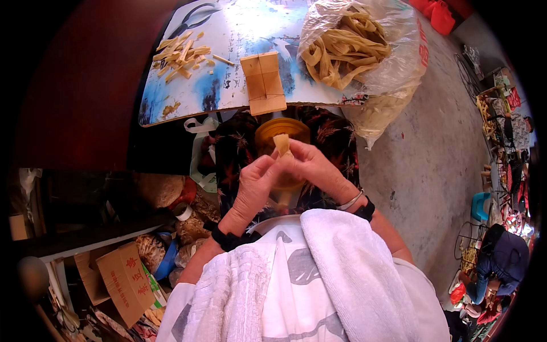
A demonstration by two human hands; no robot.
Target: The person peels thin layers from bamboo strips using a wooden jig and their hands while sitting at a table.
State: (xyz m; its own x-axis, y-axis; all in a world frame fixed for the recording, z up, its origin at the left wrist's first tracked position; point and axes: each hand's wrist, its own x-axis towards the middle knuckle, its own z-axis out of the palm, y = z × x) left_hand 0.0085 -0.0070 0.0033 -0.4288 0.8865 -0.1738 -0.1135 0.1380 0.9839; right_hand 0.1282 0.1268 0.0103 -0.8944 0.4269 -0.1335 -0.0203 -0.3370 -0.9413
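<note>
A short folded tan strip (281, 143) of dried, sheet-like material stands up between the fingertips of both hands. My left hand (255, 176) pinches its lower end, and my right hand (315, 164) grips it from the other side, fingertips meeting. Below them, a yellow round container (283, 125) sits between the knees, partly hidden by the hands. Just beyond, an angled wooden block (264, 83) with a thin dark line or cord across it rests at the table's front edge. Similar long tan strips (346, 47) fill a clear plastic bag (399, 55) to the right.
Cut tan pieces (183, 55) lie on the left of the painted tabletop (252, 38), near black-handled scissors (194, 19). Cardboard boxes (126, 284) and bags crowd the lower left. On the right, beyond the concrete floor (427, 171), a seated person (500, 260) is near a blue stool (480, 206).
</note>
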